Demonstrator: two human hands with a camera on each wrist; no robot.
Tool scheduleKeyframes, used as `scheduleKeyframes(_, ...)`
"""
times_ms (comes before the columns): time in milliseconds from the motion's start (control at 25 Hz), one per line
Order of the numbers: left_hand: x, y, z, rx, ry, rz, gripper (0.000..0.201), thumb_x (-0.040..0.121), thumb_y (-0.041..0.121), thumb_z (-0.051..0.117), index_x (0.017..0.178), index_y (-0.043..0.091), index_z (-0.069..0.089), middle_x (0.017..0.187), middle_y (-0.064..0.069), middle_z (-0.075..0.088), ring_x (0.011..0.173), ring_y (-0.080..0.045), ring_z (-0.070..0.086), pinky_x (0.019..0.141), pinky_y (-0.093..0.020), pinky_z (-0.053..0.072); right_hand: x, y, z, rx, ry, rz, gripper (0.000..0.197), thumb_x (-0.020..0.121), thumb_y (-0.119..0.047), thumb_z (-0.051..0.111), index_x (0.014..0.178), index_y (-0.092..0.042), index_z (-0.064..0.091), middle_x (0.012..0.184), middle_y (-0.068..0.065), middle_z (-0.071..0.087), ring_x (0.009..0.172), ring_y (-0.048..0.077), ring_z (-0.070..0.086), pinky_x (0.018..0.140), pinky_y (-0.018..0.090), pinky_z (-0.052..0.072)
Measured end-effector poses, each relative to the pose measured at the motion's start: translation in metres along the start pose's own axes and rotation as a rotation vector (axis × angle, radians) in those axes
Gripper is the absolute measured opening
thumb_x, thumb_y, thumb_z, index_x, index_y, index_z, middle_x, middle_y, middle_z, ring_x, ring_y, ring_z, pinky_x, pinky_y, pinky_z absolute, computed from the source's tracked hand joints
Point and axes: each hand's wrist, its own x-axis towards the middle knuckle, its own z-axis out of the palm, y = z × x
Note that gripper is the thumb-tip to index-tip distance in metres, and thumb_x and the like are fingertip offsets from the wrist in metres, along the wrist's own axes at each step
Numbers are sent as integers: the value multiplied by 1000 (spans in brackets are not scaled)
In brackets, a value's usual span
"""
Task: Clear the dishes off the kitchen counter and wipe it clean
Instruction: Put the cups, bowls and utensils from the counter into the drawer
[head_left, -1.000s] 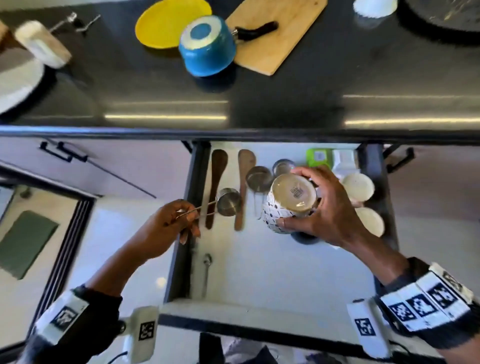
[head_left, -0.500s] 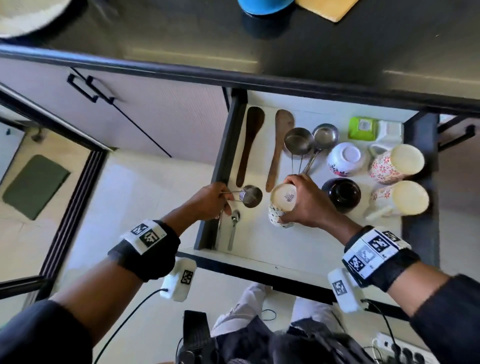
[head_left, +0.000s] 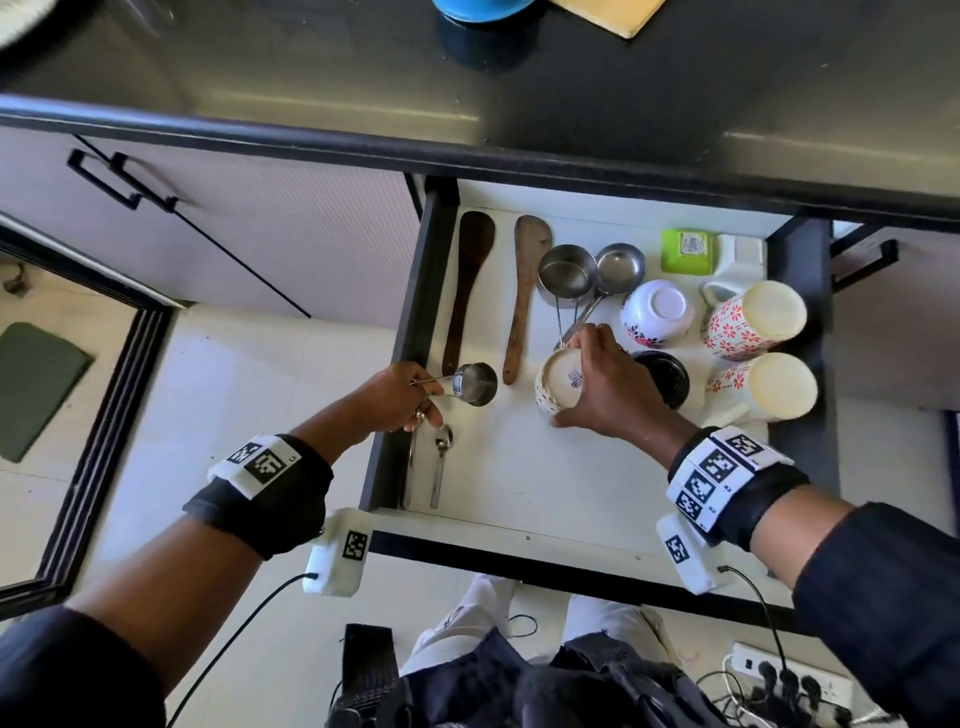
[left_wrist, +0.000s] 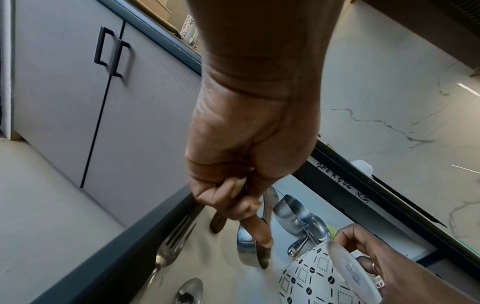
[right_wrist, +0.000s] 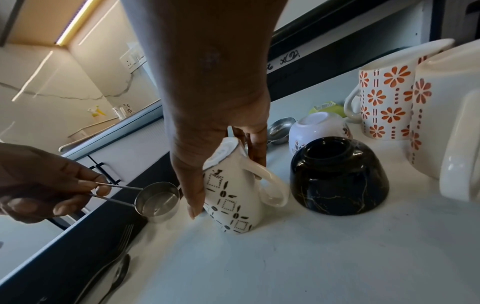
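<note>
The drawer (head_left: 519, 483) under the counter stands pulled out. My right hand (head_left: 574, 376) grips a white mug with a black pattern (head_left: 556, 384) from above. The mug (right_wrist: 233, 195) is upside down and tilted, its lower rim edge on the drawer floor, just left of an upturned black bowl (right_wrist: 337, 176). My left hand (head_left: 423, 387) pinches the wire handle of a small steel measuring cup (head_left: 475, 383). It holds the cup (right_wrist: 158, 203) low over the drawer's left side, beside the mug. In the left wrist view the fingers (left_wrist: 233, 197) curl round the handle.
The drawer also holds two wooden spatulas (head_left: 470, 291), two larger steel measuring cups (head_left: 569, 273), an upturned white bowl (head_left: 657, 312), two flowered mugs (head_left: 753, 319), a green box (head_left: 687, 251), a spoon (head_left: 441, 462) and a fork (left_wrist: 168, 248). A blue pot (head_left: 483, 8) sits on the black counter (head_left: 519, 78).
Both hands have come down into the drawer. The mug went from held in the air to tilted on the drawer floor by the black bowl. The measuring cup sank lower.
</note>
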Motion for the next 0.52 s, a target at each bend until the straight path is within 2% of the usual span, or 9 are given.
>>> scheduleKeyframes(200,5,9,5,-68,1,-34,16,104,7,40,96,4,53,75,-15,67,38,-9,50,37,-17,34,2,-6,0,-4,-30,-5,98,44,-53,91,114,-18,33,115,2,40,96,28,56,66,31,41)
scheduleKeyframes(440,5,9,4,-91,-26,-68,16,104,9,41,101,3,55,70,-11,67,40,-12,47,39,-20,32,6,-15,-6,-16,-62,-49,101,46,-59,89,122,-17,38,121,4,41,103,27,54,74,36,48)
scheduleKeyframes(520,-2,12,-1,-100,-50,-30,15,104,12,43,99,3,55,67,-9,66,41,-11,46,40,-18,33,1,-16,-11,-1,-11,-71,103,48,-60,88,128,-17,40,124,5,41,109,26,49,84,38,48)
